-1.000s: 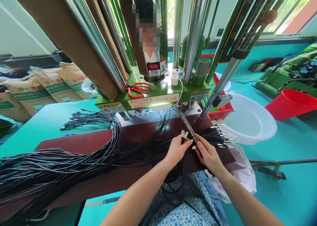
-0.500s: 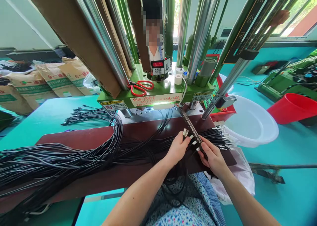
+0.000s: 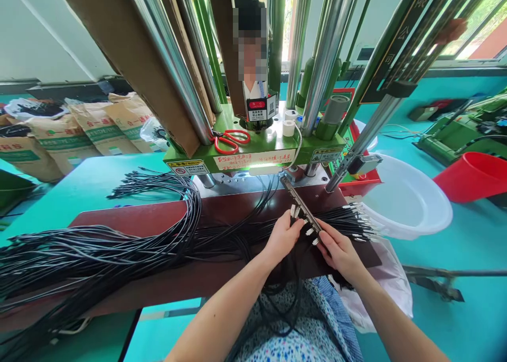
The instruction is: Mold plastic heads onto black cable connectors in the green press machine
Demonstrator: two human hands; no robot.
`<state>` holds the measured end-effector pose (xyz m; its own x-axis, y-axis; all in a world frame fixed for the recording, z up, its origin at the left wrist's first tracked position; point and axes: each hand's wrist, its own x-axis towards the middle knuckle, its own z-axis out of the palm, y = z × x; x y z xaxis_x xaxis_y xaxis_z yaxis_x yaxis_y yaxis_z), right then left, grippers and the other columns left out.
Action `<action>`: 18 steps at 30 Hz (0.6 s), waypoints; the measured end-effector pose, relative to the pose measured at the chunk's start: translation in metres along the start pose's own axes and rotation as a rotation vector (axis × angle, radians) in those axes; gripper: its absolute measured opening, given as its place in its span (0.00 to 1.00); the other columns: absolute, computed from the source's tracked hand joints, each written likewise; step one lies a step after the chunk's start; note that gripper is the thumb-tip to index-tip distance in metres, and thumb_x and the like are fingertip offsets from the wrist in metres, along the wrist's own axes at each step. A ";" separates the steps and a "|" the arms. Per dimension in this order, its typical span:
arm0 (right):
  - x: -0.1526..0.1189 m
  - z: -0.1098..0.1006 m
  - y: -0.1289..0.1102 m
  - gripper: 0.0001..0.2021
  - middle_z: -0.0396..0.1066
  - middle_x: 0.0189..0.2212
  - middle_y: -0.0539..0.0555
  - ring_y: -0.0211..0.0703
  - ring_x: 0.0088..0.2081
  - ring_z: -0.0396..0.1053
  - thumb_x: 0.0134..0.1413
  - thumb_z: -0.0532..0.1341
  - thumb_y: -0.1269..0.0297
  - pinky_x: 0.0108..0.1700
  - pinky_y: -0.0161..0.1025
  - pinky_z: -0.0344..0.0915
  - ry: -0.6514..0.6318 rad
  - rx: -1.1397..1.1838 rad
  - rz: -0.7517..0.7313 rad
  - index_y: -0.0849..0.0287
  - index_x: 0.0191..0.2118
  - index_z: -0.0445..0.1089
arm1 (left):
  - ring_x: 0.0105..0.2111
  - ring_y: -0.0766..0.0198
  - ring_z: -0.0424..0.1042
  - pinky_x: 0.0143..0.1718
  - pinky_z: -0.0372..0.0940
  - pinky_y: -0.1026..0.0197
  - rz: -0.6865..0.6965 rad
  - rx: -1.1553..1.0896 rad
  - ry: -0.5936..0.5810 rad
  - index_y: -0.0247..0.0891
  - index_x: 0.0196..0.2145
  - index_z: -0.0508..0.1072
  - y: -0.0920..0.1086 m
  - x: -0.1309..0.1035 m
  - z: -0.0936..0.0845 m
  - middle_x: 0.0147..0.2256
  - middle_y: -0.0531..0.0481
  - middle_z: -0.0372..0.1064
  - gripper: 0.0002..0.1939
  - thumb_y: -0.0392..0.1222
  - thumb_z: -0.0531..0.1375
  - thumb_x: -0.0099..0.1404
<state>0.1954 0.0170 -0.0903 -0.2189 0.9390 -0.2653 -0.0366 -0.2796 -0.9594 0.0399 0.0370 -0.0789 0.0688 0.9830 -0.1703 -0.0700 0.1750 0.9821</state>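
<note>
My left hand (image 3: pixel 282 238) is closed around several black cables whose silver connectors (image 3: pixel 294 211) stick up above the fingers. Its fingertips are close beside a narrow metal bar (image 3: pixel 300 203). At the bar's near end, my right hand (image 3: pixel 338 250) grips it between thumb and fingers. The bar slants away toward the machine, and a few connectors (image 3: pixel 310 232) sit along its left side. From both hands, black cables hang toward the lap. Behind the right hand lies a bundle of cables with silver ends (image 3: pixel 358 219).
A green machine (image 3: pixel 253 158) with steel columns stands ahead, red scissors (image 3: pixel 232 141) on it. Long black cables (image 3: pixel 99 251) cover the brown board (image 3: pixel 154 285) at left. A white tub (image 3: pixel 412 198) and red bucket (image 3: pixel 471 177) are at right. A person is behind the machine.
The view has shifted slightly, so the scene sits a little farther right. The bar's far end has moved left relative to the machine, and both hands keep their grip.
</note>
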 end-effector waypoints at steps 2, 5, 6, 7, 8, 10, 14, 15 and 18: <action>0.000 -0.002 -0.001 0.29 0.53 0.14 0.42 0.26 0.13 0.45 0.51 0.58 0.49 0.13 0.26 0.41 0.020 0.073 0.024 0.58 0.56 0.59 | 0.16 0.74 0.55 0.15 0.51 0.71 0.058 -0.080 0.061 0.38 0.28 0.59 0.004 0.002 -0.001 0.19 0.59 0.55 0.13 0.50 0.55 0.58; 0.000 -0.005 -0.001 0.29 0.54 0.14 0.42 0.25 0.11 0.45 0.51 0.59 0.50 0.12 0.25 0.40 0.031 0.164 0.033 0.57 0.56 0.58 | 0.13 0.75 0.49 0.12 0.47 0.71 0.064 -0.199 0.190 0.40 0.29 0.56 0.009 0.003 -0.003 0.16 0.62 0.50 0.15 0.54 0.52 0.60; 0.000 -0.006 -0.001 0.29 0.54 0.14 0.42 0.25 0.11 0.45 0.51 0.59 0.51 0.12 0.25 0.40 0.029 0.181 0.035 0.58 0.56 0.58 | 0.11 0.75 0.45 0.11 0.44 0.71 0.036 -0.217 0.195 0.40 0.29 0.55 0.010 0.003 -0.004 0.15 0.63 0.47 0.15 0.55 0.50 0.61; 0.000 -0.007 0.000 0.29 0.54 0.14 0.42 0.25 0.11 0.45 0.51 0.59 0.51 0.12 0.25 0.40 0.026 0.191 0.038 0.58 0.56 0.58 | 0.10 0.75 0.41 0.11 0.41 0.71 0.007 -0.211 0.176 0.41 0.30 0.55 0.009 0.003 -0.004 0.14 0.64 0.44 0.15 0.56 0.48 0.62; 0.000 -0.007 -0.001 0.28 0.54 0.14 0.42 0.25 0.11 0.45 0.51 0.59 0.51 0.12 0.25 0.40 0.018 0.195 0.041 0.58 0.56 0.58 | 0.10 0.75 0.40 0.11 0.40 0.71 -0.011 -0.180 0.142 0.41 0.29 0.54 0.008 0.003 -0.004 0.13 0.65 0.43 0.15 0.55 0.47 0.62; -0.001 -0.007 -0.001 0.28 0.54 0.14 0.42 0.25 0.11 0.46 0.51 0.59 0.52 0.12 0.25 0.40 0.008 0.193 0.036 0.58 0.56 0.59 | 0.11 0.75 0.43 0.13 0.43 0.70 0.008 -0.056 0.077 0.40 0.28 0.54 0.004 0.004 -0.004 0.13 0.64 0.46 0.14 0.53 0.48 0.62; -0.002 -0.006 -0.004 0.26 0.53 0.14 0.42 0.25 0.11 0.45 0.52 0.59 0.53 0.13 0.25 0.39 -0.011 0.179 0.028 0.58 0.55 0.60 | 0.16 0.74 0.50 0.19 0.47 0.68 0.093 0.212 0.062 0.37 0.26 0.59 -0.002 0.006 -0.005 0.16 0.60 0.53 0.11 0.47 0.52 0.60; -0.003 -0.006 -0.004 0.26 0.53 0.14 0.42 0.25 0.11 0.45 0.52 0.59 0.53 0.13 0.25 0.39 -0.018 0.174 0.030 0.58 0.55 0.60 | 0.17 0.74 0.50 0.20 0.48 0.68 0.097 0.243 0.071 0.37 0.25 0.60 -0.002 0.006 -0.006 0.16 0.59 0.53 0.11 0.46 0.53 0.60; -0.002 -0.008 -0.005 0.27 0.53 0.14 0.42 0.25 0.11 0.44 0.51 0.59 0.52 0.13 0.26 0.39 -0.041 0.159 0.048 0.58 0.55 0.60 | 0.18 0.73 0.51 0.22 0.49 0.67 0.089 0.271 0.075 0.36 0.25 0.62 0.000 0.007 -0.008 0.17 0.59 0.54 0.11 0.46 0.54 0.59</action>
<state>0.2042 0.0183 -0.0860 -0.2635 0.9158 -0.3030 -0.1784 -0.3549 -0.9177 0.0320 0.0438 -0.0810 -0.0002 0.9969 -0.0784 0.1963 0.0769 0.9775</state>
